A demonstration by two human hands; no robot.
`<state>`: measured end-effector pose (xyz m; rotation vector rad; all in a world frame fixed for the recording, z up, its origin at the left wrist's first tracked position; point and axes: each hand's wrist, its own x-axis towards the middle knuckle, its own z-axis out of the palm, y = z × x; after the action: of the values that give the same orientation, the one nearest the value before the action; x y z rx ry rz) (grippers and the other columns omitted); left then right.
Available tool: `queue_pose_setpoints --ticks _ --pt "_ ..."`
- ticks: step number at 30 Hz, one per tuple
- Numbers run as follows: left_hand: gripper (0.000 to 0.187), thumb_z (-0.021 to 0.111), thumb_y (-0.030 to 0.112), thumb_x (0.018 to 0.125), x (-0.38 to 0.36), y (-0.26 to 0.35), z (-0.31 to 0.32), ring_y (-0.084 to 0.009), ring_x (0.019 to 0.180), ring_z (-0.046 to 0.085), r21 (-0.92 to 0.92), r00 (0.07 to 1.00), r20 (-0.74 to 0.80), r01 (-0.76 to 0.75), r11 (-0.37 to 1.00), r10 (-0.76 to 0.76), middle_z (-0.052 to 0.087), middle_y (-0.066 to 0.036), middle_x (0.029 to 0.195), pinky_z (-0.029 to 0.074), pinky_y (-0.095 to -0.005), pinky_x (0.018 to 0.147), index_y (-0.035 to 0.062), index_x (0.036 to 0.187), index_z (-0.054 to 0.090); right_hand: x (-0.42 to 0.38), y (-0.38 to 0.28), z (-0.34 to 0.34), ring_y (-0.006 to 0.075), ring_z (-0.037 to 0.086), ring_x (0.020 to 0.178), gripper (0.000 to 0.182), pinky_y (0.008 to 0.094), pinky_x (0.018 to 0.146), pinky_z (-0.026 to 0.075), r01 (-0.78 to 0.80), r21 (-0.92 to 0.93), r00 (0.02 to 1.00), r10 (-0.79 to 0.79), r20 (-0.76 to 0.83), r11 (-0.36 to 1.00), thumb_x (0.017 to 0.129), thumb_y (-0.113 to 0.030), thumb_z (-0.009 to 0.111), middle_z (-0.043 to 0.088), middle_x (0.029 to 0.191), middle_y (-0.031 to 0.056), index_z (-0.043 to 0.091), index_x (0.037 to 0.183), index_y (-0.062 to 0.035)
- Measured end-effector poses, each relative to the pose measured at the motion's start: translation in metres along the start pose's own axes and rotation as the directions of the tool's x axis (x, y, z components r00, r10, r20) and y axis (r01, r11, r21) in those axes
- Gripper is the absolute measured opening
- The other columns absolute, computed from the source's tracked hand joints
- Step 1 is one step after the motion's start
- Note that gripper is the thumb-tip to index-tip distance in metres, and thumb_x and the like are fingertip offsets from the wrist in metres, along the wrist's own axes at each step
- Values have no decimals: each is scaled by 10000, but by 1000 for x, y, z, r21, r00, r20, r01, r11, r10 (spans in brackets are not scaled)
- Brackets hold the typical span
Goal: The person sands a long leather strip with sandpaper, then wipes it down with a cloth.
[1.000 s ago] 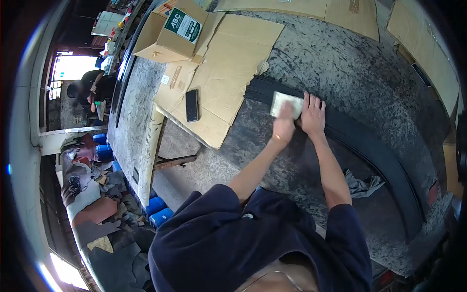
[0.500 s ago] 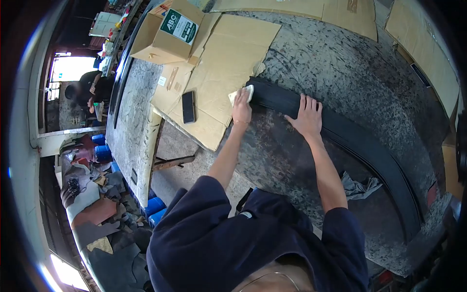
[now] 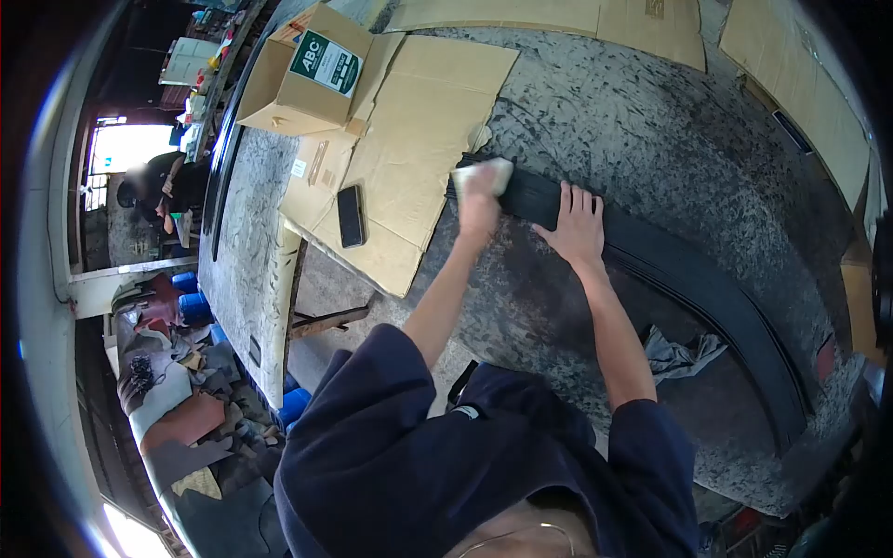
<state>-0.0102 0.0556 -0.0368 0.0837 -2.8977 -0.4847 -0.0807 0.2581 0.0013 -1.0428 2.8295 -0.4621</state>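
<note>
A long stack of black strips (image 3: 688, 270), perhaps leather, curves across the dark, smeared work table (image 3: 651, 130). My left hand (image 3: 479, 206), somewhat blurred, is closed on a folded white cloth (image 3: 499, 173) at the left end of the strips. My right hand (image 3: 579, 229) lies flat on the strips a little further right, fingers stretched out and thumb spread. Right of my right forearm, a crumpled grey cloth (image 3: 682, 355) rests inside the curve of the strips.
Left of my hands, a phone (image 3: 351, 216) lies on a flattened cardboard sheet (image 3: 428, 102), with an open cardboard box (image 3: 312, 79) behind. Several blue containers (image 3: 193, 307) and scrap pieces (image 3: 191, 409) are at lower left. Another person (image 3: 158, 191) is in the far left background.
My left hand has moved right with the white cloth, from the end of the strips further onto them. My right hand stays on the strips. The view has shifted slightly.
</note>
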Motion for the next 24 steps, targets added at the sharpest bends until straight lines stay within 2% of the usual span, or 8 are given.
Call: queue_pose_setpoints --ticks 2,5,9,12,15,16,20,24 --pt "587 546 -22 785 13 -8 -2 -315 1430 373 -13 866 -144 483 876 -479 504 -179 1457 260 -436 1204 -18 1371 528 0 -1 1 271 443 1256 982 478 1115 297 -21 -4 1000 21 8 1000 757 -616 734 505 1336 121 411 1449 1" --pt "582 515 -72 777 -2 19 2 -374 1331 481 31 994 -17 -103 994 103 566 -235 1366 328 -415 1170 -31 1357 541 1 -3 2 271 443 1258 986 483 1118 295 -19 5 1000 19 2 1000 756 -619 734 506 1338 119 410 1450 1" --pt "638 537 -72 742 20 -16 -5 -372 1259 549 -65 832 -121 538 841 -541 590 -227 1339 393 -457 1105 3 1375 521 1 -4 -4 277 439 1270 975 493 1132 287 -39 2 998 39 54 999 759 -619 732 502 1355 119 416 1447 -6" --pt "527 526 -23 779 2 17 3 -389 1250 543 39 989 -34 -144 989 146 579 -215 1361 372 -502 1099 -40 1304 571 2 -3 -1 285 445 1264 958 495 1125 293 -30 30 999 29 28 999 758 -614 735 503 1353 125 430 1436 -9" --pt "558 527 -28 785 26 -16 -30 -360 1292 504 -35 853 -93 512 858 -513 541 -186 1407 343 -488 1136 -16 1343 544 0 0 -1 290 452 1257 946 498 1120 298 -22 41 1000 22 7 999 756 -606 739 509 1339 129 440 1426 -10" --pt "546 539 -24 777 22 -32 -3 -380 1280 507 171 891 -251 426 888 -379 563 -190 1377 358 -504 1116 -31 1322 547 0 -2 0 291 457 1249 941 504 1114 304 -29 56 1000 30 -6 998 735 -588 767 517 1323 129 457 1407 -9" --pt "619 561 42 790 -8 -9 -21 -311 1429 397 53 947 185 -277 959 263 456 -178 1507 307 -503 1166 11 1405 505 2 -2 -1 285 453 1247 940 524 1105 315 -26 101 1000 26 8 995 698 -547 813 509 1326 136 469 1378 2" --pt "577 518 -22 806 5 -46 -28 -344 1389 433 165 953 -71 302 939 -294 503 -203 1451 311 -478 1173 4 1383 525 17 -24 -13 277 426 1299 955 583 1102 314 -124 -31 980 127 150 992 712 -546 808 488 1359 130 445 1403 3"
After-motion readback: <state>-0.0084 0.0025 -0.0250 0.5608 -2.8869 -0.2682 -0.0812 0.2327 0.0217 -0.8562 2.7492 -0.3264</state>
